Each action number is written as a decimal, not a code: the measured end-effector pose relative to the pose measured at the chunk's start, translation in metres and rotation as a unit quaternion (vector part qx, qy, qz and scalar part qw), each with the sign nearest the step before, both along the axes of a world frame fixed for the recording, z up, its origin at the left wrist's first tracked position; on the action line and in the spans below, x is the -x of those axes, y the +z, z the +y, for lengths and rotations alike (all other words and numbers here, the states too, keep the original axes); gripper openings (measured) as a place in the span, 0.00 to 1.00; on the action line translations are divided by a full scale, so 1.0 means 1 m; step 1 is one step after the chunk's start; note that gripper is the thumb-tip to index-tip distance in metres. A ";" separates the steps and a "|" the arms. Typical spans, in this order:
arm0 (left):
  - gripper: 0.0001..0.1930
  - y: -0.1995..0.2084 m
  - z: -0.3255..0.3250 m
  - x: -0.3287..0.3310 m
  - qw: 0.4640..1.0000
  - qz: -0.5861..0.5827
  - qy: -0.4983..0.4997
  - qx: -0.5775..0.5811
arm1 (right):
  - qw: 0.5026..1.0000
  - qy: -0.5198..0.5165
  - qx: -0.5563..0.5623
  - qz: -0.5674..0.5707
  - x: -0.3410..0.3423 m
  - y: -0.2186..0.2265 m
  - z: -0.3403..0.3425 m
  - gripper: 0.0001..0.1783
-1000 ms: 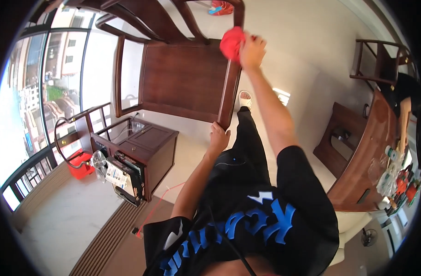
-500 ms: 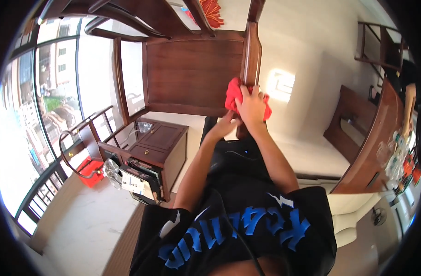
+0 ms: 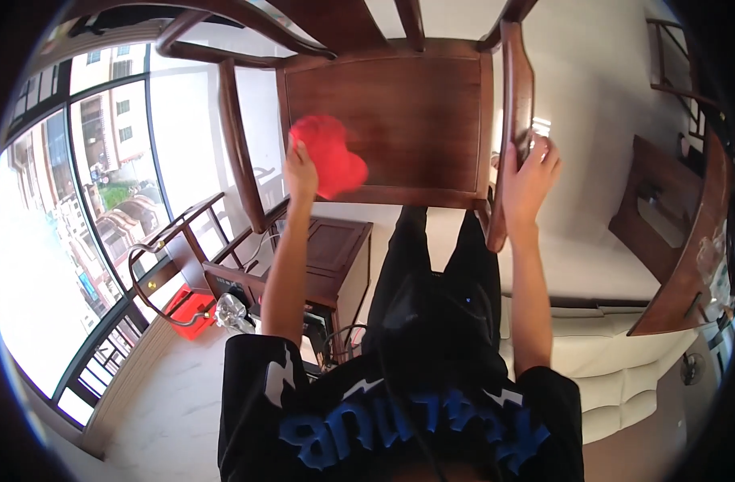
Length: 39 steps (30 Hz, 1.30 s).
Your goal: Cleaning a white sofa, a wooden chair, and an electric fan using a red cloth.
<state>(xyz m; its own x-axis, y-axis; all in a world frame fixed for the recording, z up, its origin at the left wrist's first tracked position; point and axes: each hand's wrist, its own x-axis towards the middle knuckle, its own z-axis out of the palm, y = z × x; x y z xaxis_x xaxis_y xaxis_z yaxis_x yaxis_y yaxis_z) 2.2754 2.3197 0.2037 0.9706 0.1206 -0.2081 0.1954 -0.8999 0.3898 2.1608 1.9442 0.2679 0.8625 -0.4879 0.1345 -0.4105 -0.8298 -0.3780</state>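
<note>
A dark wooden armchair faces me, its flat brown seat [image 3: 399,120] in the upper middle of the head view. My left hand [image 3: 301,175] is closed on one side of a red cloth [image 3: 333,157]. The cloth is spread out and slightly blurred over the seat's near left corner. My right hand [image 3: 532,183] is wrapped round the chair's right armrest [image 3: 517,88], near its front end; some of its fingers are hidden. The left armrest [image 3: 240,145] stands beyond my left hand.
A dark wooden cabinet [image 3: 339,241] stands left of my legs, with a clear plastic-looking item [image 3: 232,313] and a red box [image 3: 191,312] beside it. Tall windows [image 3: 102,161] line the left. On the right are a cream sofa [image 3: 600,369] and a wooden table [image 3: 680,241].
Both hands were together at the right armrest with the red cloth. My left hand has carried the cloth leftward over the seat, while my right hand now holds the armrest without it.
</note>
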 end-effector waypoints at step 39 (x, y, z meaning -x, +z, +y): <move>0.16 -0.037 0.095 -0.024 0.889 0.413 0.084 0.180 | 0.997 -0.034 0.006 0.065 -0.007 -0.046 0.010 0.35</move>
